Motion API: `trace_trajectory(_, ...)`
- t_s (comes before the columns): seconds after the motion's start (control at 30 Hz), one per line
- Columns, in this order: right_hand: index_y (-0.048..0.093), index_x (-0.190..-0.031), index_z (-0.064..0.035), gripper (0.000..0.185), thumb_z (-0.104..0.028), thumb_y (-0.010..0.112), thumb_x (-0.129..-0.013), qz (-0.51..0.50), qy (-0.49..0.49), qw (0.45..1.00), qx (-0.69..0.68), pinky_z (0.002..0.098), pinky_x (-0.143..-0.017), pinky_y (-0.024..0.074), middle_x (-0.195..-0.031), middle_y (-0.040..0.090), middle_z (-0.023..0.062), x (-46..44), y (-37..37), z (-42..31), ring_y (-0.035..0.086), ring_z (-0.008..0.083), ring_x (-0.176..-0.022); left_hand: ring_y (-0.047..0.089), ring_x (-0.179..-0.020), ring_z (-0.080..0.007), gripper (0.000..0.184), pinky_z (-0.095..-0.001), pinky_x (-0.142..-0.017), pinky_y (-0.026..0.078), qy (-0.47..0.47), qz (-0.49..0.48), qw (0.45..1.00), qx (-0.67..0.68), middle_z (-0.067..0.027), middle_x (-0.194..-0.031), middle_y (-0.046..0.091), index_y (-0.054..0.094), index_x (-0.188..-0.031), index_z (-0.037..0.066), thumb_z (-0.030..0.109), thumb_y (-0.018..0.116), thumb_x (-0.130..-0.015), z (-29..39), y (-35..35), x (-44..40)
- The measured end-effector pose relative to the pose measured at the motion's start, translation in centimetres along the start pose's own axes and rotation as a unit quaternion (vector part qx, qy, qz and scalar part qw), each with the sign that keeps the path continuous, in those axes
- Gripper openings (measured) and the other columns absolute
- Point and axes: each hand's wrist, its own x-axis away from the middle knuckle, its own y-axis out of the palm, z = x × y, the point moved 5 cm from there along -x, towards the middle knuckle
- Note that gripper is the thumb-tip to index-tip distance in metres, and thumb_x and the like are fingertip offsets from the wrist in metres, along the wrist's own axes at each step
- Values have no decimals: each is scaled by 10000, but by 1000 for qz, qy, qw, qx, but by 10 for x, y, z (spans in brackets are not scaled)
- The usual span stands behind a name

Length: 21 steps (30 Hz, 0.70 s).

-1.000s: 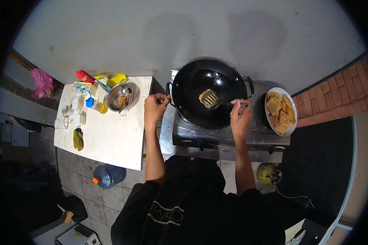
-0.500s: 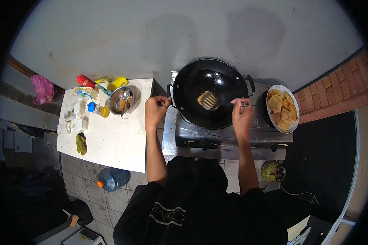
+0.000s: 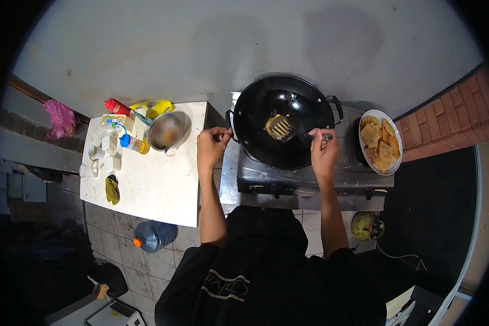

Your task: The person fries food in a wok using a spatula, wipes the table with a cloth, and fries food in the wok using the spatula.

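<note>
Little has changed over the last second: the spatula [image 3: 289, 128] stays on the food [image 3: 270, 124], which still lies in the wok [image 3: 255, 100], not lifted out. The right hand's [image 3: 324, 149] fingers grasp the spatula at the wok's near right rim, with the food to their left; the left hand's [image 3: 209, 145] fingers pinch the left handle [image 3: 229, 119], well apart from the food.
</note>
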Motion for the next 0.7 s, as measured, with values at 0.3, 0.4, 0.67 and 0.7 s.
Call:
trace_trajectory(0.3, 525, -908, -7, 103, -87, 523, -972, -20, -19, 999, -40, 240, -460, 385, -669, 601, 31, -6, 1, -2, 506, 54, -498, 466, -513, -90, 214, -266, -506, 406, -42, 32, 999, 5, -30, -555, 534, 716, -861, -38, 167, 751, -811, 3, 3, 7)
trace_trajectory(0.4, 536, -905, -20, 93, -87, 526, -969, 13, 5, 998, -55, 253, -460, 392, -612, 563, 32, -11, -10, -2, 511, 64, -494, 467, -519, -85, 217, -267, -507, 407, -27, 33, 999, -7, -32, -559, 539, 714, -867, -44, 162, 750, -811, 4, 2, 8)
trace_trajectory(0.67, 533, -930, -9, 83, -84, 526, -963, -53, 4, 997, -52, 258, -484, 431, -698, 621, 47, -15, -9, -5, 556, 82, -530, 430, -525, -87, 216, -270, -503, 390, -20, 18, 999, -40, -34, -553, 512, 706, -857, -56, 154, 742, -817, 13, -1, 8)
trace_trajectory(0.7, 528, -938, -6, 78, -81, 534, -959, -43, 20, 998, -41, 259, -483, 432, -706, 632, 56, -18, -13, 1, 557, 84, -531, 414, -528, -86, 221, -270, -502, 381, -18, 10, 999, -38, -32, -551, 498, 704, -856, -60, 154, 742, -818, 14, -2, 9)
